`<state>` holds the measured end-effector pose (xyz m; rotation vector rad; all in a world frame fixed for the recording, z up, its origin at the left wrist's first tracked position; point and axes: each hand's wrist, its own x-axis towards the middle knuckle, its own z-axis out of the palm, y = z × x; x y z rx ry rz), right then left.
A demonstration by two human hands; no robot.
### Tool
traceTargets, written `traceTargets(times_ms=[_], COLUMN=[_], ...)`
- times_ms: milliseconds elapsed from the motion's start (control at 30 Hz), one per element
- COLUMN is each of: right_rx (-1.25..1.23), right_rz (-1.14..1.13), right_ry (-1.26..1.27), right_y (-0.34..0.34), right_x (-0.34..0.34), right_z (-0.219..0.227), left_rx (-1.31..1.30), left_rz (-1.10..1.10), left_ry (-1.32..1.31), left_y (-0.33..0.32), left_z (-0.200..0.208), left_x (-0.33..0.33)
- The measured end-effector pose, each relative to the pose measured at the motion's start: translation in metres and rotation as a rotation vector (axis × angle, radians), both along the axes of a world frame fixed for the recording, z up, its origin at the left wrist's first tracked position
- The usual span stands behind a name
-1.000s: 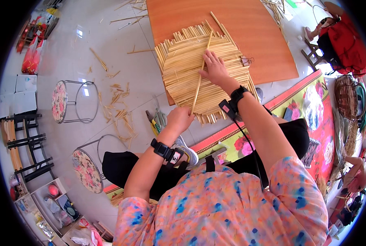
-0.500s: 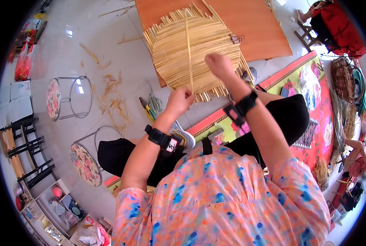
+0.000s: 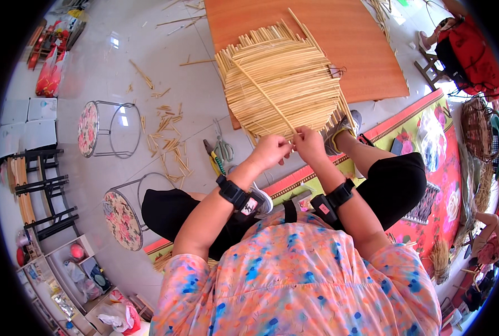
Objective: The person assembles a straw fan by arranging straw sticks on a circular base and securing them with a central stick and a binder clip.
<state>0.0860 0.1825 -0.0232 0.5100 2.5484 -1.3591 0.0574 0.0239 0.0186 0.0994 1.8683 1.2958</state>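
Observation:
A roundish mat of straw stalks (image 3: 286, 78), laid side by side in crosswise rows with ragged ends, rests at the near part of an orange board. One loose straw stalk (image 3: 260, 92) slants over it from the far left down to my fingers at the near edge. My right hand (image 3: 311, 147) is closed with thumb and fingers pinched at the near end of that stalk. Close beside it, my left hand (image 3: 270, 152) has its fingers curled together near the same end; whether it grips the stalk is hard to see. A metal binder clip (image 3: 335, 71) sits on the mat's right edge.
Under the mat lies the orange board (image 3: 367, 61). Left of it are scissors (image 3: 223, 150), yellow-handled pliers (image 3: 213, 159) and scattered straw offcuts (image 3: 174, 148) on the tiled floor. Two flowered stools (image 3: 87, 129) stand farther left. A flowered mat (image 3: 434, 145) spreads at right.
My right hand has come down from above the mat to meet my left hand at its near edge. The loose stalk, earlier almost upright in view, now slants with its near end farther right.

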Motion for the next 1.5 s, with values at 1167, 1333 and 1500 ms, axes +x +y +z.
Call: traceTargets(times_ms=[1167,1333,1500], right_rx=[-0.001,-0.017,-0.034], right_rz=[-0.202,-0.304,-0.269], right_ry=[-0.041,-0.001,0.082], right_y=[0.062,0.071,0.068], right_x=[0.029,0.025,0.022], right_z=[0.005,0.001,0.003], left_rx=[-0.679,-0.817,-0.733], left_rz=[-0.044,0.031,0.102], left_ry=[1.242,1.190,1.170], left_y=[-0.016,-0.015,-0.005], left_z=[-0.063,-0.067,-0.061], left_x=[-0.181,-0.181,-0.185])
